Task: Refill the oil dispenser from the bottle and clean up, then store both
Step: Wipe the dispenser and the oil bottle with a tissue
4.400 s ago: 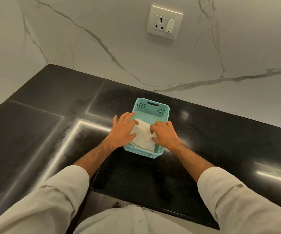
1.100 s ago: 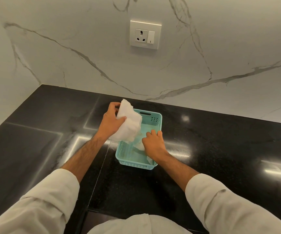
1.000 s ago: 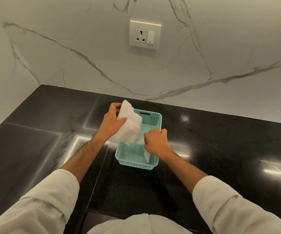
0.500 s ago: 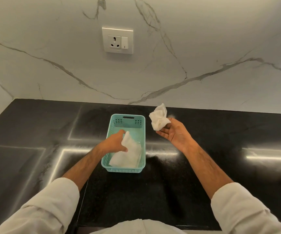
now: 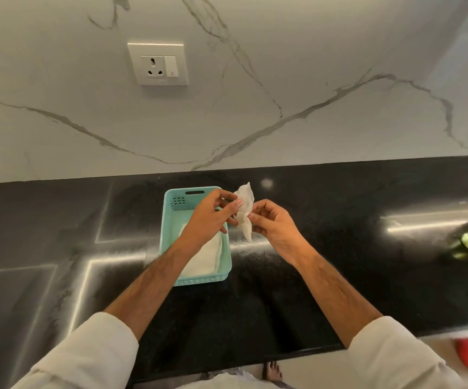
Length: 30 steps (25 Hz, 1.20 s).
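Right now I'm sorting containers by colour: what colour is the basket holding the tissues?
Light teal basket, seen in the head view.

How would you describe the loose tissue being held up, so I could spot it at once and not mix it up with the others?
Find the black stone countertop below the marbled wall, then the turquoise plastic basket at its middle. Just right of the basket's far end, the left hand and right hand pinch one crumpled white tissue in the air. Unlike the flat folded white tissues inside the basket, it is raised and crinkled.
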Motion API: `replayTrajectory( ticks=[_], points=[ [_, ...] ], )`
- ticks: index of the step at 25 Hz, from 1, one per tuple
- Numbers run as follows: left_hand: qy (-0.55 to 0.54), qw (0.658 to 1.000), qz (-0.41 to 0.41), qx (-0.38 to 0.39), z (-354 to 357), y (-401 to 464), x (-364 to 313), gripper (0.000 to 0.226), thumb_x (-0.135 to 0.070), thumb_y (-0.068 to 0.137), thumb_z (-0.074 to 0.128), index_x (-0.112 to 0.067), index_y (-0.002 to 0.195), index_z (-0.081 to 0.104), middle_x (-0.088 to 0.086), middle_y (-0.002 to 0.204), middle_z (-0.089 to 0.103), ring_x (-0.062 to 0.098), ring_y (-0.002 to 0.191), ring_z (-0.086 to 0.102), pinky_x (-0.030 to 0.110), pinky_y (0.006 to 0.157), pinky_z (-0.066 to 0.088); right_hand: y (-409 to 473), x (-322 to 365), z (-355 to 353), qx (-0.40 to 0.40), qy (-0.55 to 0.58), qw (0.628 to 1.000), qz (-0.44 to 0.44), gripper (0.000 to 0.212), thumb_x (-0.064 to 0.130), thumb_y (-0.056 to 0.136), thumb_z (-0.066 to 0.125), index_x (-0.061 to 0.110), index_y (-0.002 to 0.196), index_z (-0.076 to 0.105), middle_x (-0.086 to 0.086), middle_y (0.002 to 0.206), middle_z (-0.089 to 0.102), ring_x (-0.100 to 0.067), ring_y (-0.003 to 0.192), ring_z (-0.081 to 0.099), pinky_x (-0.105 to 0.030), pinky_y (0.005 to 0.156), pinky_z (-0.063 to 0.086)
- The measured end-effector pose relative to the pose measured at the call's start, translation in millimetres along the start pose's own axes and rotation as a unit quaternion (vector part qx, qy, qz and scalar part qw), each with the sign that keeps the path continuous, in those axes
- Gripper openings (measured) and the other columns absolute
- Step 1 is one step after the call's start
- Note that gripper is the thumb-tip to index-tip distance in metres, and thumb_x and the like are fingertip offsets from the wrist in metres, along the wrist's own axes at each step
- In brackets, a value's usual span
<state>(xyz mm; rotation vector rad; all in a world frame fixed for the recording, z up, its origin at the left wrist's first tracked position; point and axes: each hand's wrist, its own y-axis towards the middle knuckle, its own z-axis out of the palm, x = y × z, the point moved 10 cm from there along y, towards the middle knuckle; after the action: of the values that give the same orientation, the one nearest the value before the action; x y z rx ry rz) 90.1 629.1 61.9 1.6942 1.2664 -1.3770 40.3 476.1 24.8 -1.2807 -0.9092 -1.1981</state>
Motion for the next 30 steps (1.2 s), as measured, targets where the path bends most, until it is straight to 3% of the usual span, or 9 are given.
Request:
replayTrajectory(
  ticks=[3,9,14,17,19,23,26,30],
  points=[
    [0.024,1.000,-0.010,0.012,24,-3,10,0.024,-0.039,0.094,0.070,-0.023,0.111,0.062,-0.004,0.099,0.072,0.013,0.081,0.074,0.028,0.069,0.061,-23,-7,-14,-0.011,0.009,1.000,0.002,0.029,0.002,0.094,0.068,-0.002,0.121,0.060,-0.020,0.116,0.070,-0.032,0.109,0.070,-0.043,0.094,0.059],
    [0.144,0.987,0.015,0.065,90,-25,10,0.033,-0.039,0.088,0.076,-0.026,0.111,0.056,-0.009,0.103,0.064,0.010,0.088,0.065,0.022,0.081,0.056,-75,-19,-51,-0.070,0.024,0.997,0.028,0.035,0.027,0.097,0.069,0.006,0.125,0.063,-0.010,0.117,0.074,-0.026,0.109,0.073,-0.043,0.096,0.058],
    [0.181,0.981,0.048,0.044,132,-45,-4,0.012,-0.031,0.097,0.068,-0.029,0.104,0.059,-0.007,0.104,0.064,0.012,0.092,0.065,0.017,0.080,0.051,-114,-18,-104,-0.111,0.007,0.994,0.010,0.022,0.017,0.102,0.060,0.006,0.118,0.068,-0.008,0.112,0.076,-0.023,0.107,0.073,-0.040,0.095,0.059],
    [0.097,0.995,0.004,0.012,156,-58,-6,0.002,-0.028,0.101,0.060,-0.027,0.102,0.062,-0.004,0.107,0.065,0.014,0.097,0.063,0.024,0.086,0.053,-147,-19,-149,-0.124,0.060,0.990,0.025,0.021,0.017,0.103,0.057,0.005,0.117,0.067,-0.011,0.112,0.076,-0.027,0.107,0.073,-0.038,0.092,0.059],
    [0.000,0.999,-0.035,0.011,186,-73,-10,0.010,-0.023,0.103,0.057,-0.023,0.098,0.066,-0.002,0.103,0.067,0.015,0.097,0.064,0.029,0.086,0.054,-174,-24,-187,-0.137,0.113,0.983,0.043,0.020,0.017,0.103,0.058,0.005,0.117,0.066,-0.012,0.112,0.075,-0.031,0.108,0.072,-0.043,0.095,0.058],
    [-0.190,0.976,-0.085,0.055,269,-106,-23,0.019,-0.020,0.102,0.054,-0.015,0.105,0.072,0.006,0.102,0.075,0.024,0.097,0.070,0.042,0.087,0.056,-229,-33,-262,-0.165,0.162,0.971,0.061,0.019,0.017,0.105,0.054,0.008,0.118,0.064,-0.011,0.112,0.075,-0.030,0.108,0.072,-0.041,0.093,0.060],
    [-0.229,0.967,-0.079,0.074,330,-128,-39,0.023,-0.019,0.103,0.052,-0.007,0.115,0.067,0.009,0.104,0.073,0.024,0.094,0.070,0.043,0.082,0.057,-267,-41,-307,-0.189,0.176,0.964,0.058,0.022,0.020,0.107,0.051,0.008,0.122,0.063,-0.012,0.115,0.074,-0.026,0.105,0.073,-0.037,0.087,0.061],
    [-0.275,0.958,-0.053,0.065,385,-138,-63,0.016,-0.015,0.105,0.049,-0.010,0.107,0.064,0.009,0.104,0.071,0.024,0.094,0.070,0.038,0.076,0.060,-302,-38,-367,-0.238,0.153,0.958,0.038,0.023,0.025,0.107,0.051,0.013,0.123,0.061,-0.011,0.118,0.072,-0.027,0.106,0.073,-0.034,0.078,0.062]
  ],
)
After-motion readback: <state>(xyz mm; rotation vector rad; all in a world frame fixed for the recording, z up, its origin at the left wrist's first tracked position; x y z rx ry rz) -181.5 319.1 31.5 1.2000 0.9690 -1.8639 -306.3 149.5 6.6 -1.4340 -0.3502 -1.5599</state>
